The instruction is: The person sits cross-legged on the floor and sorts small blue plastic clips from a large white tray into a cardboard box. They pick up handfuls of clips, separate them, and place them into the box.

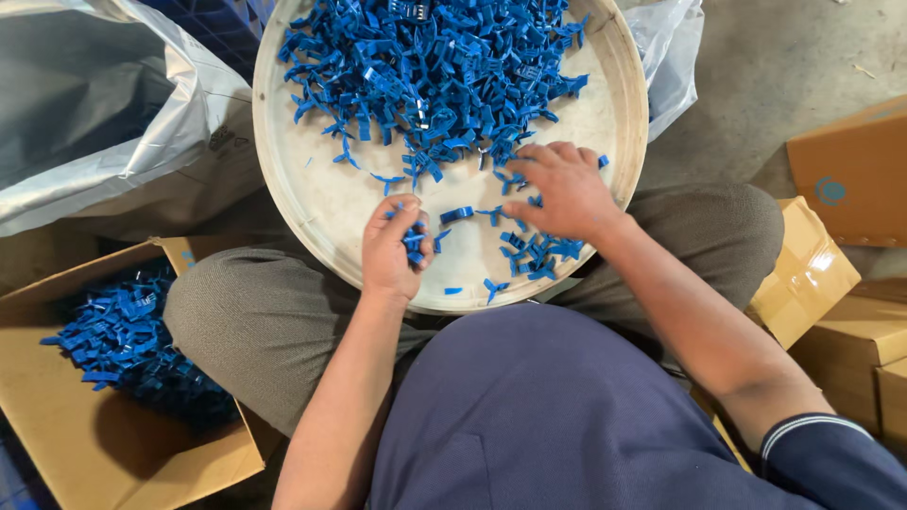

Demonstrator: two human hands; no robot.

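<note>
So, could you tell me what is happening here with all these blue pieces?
A seated person is working through small blue plastic parts heaped in a round cream tray on their lap. The left hand holds a few of them in a closed grip, while the right hand rests spread over loose ones near the tray's rim. An open cardboard box beside the left knee holds more.

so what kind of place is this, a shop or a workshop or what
Probably a small workshop or packing floor for hand-sorting plastic parts. A round off-white tray holds a heap of small blue plastic pieces, an open brown cardboard box holds more, and clear plastic sacks lie on bare concrete.
</note>
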